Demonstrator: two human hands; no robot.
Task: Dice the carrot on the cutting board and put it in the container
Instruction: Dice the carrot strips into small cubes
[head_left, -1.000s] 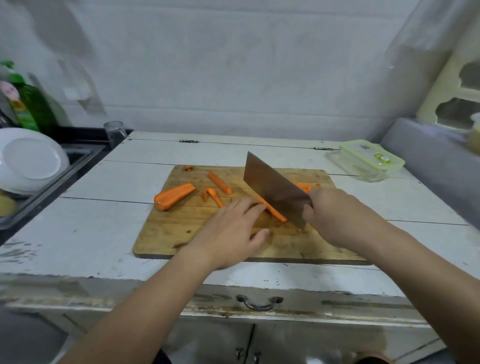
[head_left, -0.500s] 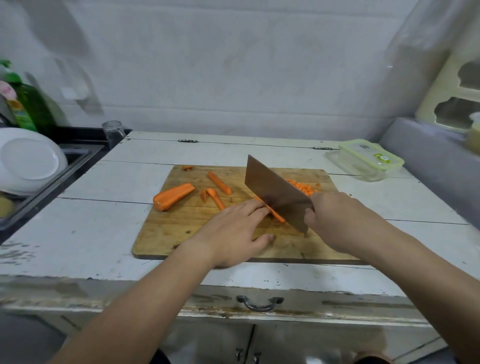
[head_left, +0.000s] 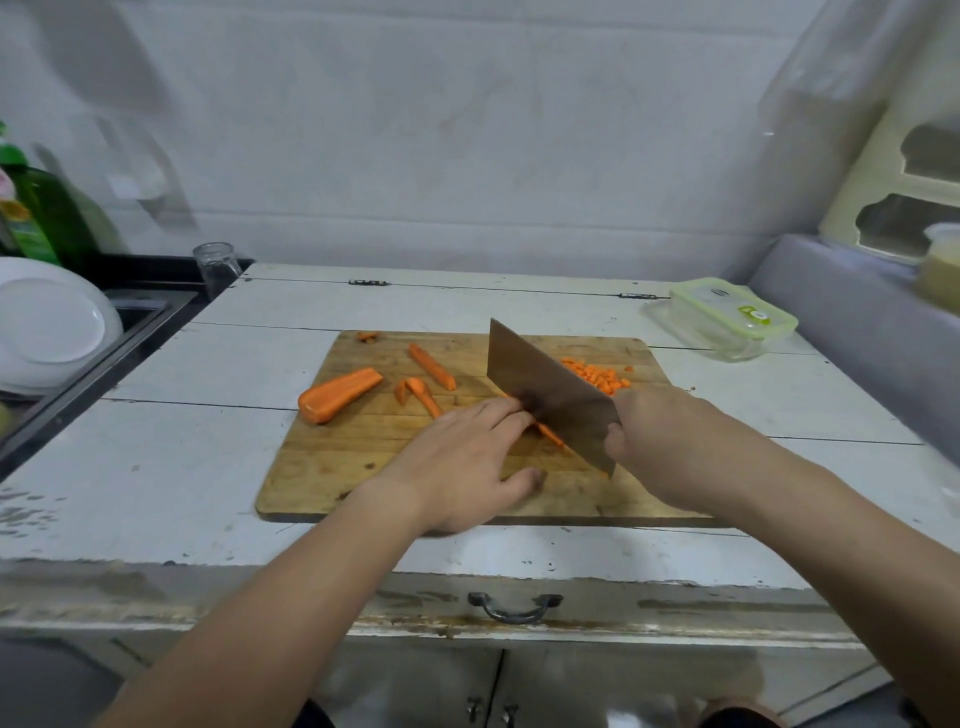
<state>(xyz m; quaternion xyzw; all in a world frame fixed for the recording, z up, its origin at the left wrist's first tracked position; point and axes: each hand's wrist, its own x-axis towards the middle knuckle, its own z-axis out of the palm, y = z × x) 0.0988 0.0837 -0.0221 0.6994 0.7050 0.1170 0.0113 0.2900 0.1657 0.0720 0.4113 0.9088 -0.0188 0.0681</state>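
Orange carrot strip (head_left: 549, 434) lies under the cleaver (head_left: 550, 395) near the middle of the wooden cutting board (head_left: 322, 467), pinned by the fingertips of the left hand (head_left: 462, 462), which press it flat with the fingers extended. The right hand (head_left: 660, 436) is wrapped around the cleaver's handle, the blade down on the strip. Compared with a second ago, the left hand has crept toward the blade and less of the strip shows, while the heap of diced carrot (head_left: 597, 376) at the board's far right corner is now in plain view behind the blade. That suggests the chopping is advancing along this strip. Work remains: a thick carrot half (head_left: 337, 396) sits at the board's left side, with two more strips (head_left: 431, 366) between it and the blade. Off the board's far right corner, the container (head_left: 727, 325) stands with its green-rimmed lid on, holding no carrot yet.
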